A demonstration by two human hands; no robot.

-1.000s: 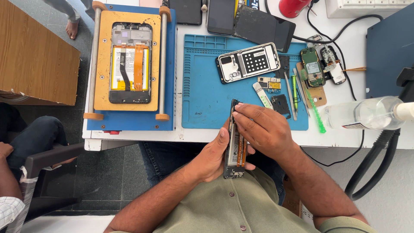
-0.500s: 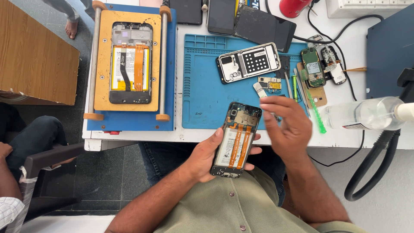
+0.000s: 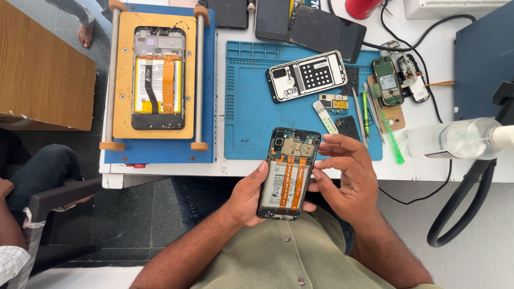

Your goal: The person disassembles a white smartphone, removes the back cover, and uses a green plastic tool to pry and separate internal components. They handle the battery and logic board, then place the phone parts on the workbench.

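White bench (image 3: 160, 170); left hand (image 3: 247, 197) grips opened phone (image 3: 289, 174), right hand (image 3: 342, 174) half-open, fingertips touching.

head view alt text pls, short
The left hand holds an opened phone with orange ribbon cables, the right hand at its edge. Beyond, a blue work mat carries phone parts.

Opened phones: three (image 3: 287, 174) (image 3: 158, 77) (image 3: 307, 75); clear bottle (image 3: 450, 139): one.

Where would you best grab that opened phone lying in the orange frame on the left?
By the long side edges of the opened phone, from above. It lies flat, back up, with battery and orange ribbon cables exposed in the middle, so only its slim rims look safe to pinch.
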